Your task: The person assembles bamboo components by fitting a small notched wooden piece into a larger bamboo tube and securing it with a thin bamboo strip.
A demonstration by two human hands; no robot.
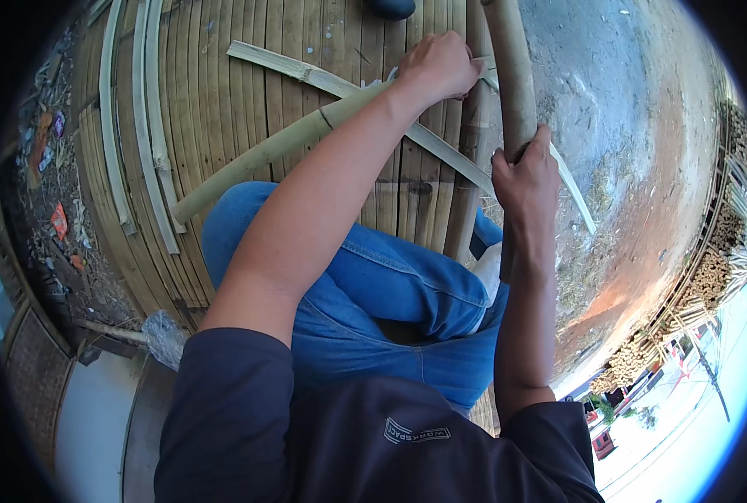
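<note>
My left hand (442, 69) is closed at the upper middle, over the far end of a pale green bamboo pole (260, 155). That pole slants down left under my forearm, past my raised knee, and the grip itself is partly hidden. To the right, my right hand (527, 174) wraps round the lower end of a thick brown-grey pole (512, 71), which runs up out of view. A flat split bamboo strip (294, 67) lies crosswise beneath my left forearm. Beyond my right hand a thin pale strip (576, 194) sticks out over the ground.
I sit cross-legged on a bamboo-slat platform (214, 101) with a round edge pole (460, 220). Several long split strips (143, 126) lie at its left. A dark rounded object (390, 8) sits at the top. Litter (59, 220) covers ground at left; bamboo stacks (709, 277) stand at right.
</note>
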